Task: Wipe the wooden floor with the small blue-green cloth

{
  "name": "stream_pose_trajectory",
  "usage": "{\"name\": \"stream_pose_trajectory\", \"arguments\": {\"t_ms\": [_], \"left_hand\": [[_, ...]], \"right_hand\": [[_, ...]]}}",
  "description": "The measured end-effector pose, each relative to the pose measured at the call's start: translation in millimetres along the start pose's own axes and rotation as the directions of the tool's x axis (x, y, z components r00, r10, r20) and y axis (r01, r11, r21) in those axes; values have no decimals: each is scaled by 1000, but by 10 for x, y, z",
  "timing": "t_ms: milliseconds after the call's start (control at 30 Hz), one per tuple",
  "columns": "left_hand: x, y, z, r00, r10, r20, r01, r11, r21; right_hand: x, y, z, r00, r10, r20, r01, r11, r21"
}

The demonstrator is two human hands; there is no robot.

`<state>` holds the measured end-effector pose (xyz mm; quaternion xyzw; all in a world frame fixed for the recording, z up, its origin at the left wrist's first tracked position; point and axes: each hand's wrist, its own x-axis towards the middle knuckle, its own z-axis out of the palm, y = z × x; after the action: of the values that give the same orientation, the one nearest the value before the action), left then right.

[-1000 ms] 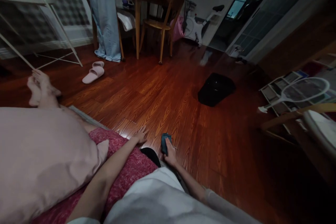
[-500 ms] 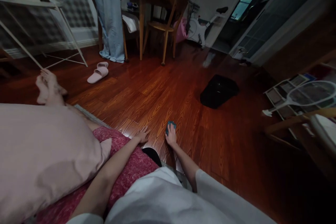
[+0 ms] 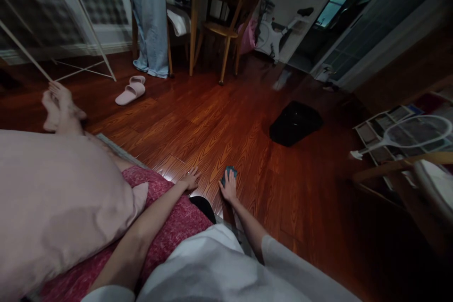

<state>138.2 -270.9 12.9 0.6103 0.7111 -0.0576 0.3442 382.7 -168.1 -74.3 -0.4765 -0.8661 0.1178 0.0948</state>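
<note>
My right hand (image 3: 229, 188) lies over a small blue-green object, perhaps a cloth (image 3: 231, 170), on the reddish wood floor (image 3: 208, 127). Its fingers are spread and rest on top of the object, which pokes out past the fingertips. To the left, my left hand (image 3: 191, 179) is spread low by the edge of the dark pink fabric (image 3: 177, 226), holding nothing. A black rounded thing (image 3: 203, 207) shows just below my two hands.
A black bin-like object (image 3: 296, 123) lies on the floor at right. Pink slippers (image 3: 130, 90), a wooden chair (image 3: 222, 29) and a white rack stand farther back. A racket (image 3: 417, 131) is at far right; a pale pillow (image 3: 63, 198) covers the left.
My right hand has shifted slightly down and left, its fingers more spread over the blue-green object. My left hand has barely moved. The view has tilted a little.
</note>
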Motion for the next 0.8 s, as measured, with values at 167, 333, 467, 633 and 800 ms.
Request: {"name": "stream_pose_trajectory", "arguments": {"t_ms": [167, 333, 467, 633, 800], "left_hand": [[-18, -11, -16, 1000, 5, -14, -5, 1000, -1], [-5, -1, -1, 1000, 5, -5, -5, 1000, -2], [45, 19, 44, 1000, -18, -4, 18, 1000, -10], [97, 26, 99, 999, -54, 7, 54, 999, 5], [55, -11, 87, 1000, -16, -9, 16, 1000, -21]], "right_hand": [[737, 48, -227, 994, 105, 34, -105, 994, 7], [206, 23, -113, 1000, -1, 28, 1, 1000, -3], [-701, 1, 107, 983, -185, 12, 185, 983, -5], [-932, -26, 116, 973, -227, 31, 227, 974, 18], [191, 7, -131, 999, -10, 40, 10, 1000, 8]]}}
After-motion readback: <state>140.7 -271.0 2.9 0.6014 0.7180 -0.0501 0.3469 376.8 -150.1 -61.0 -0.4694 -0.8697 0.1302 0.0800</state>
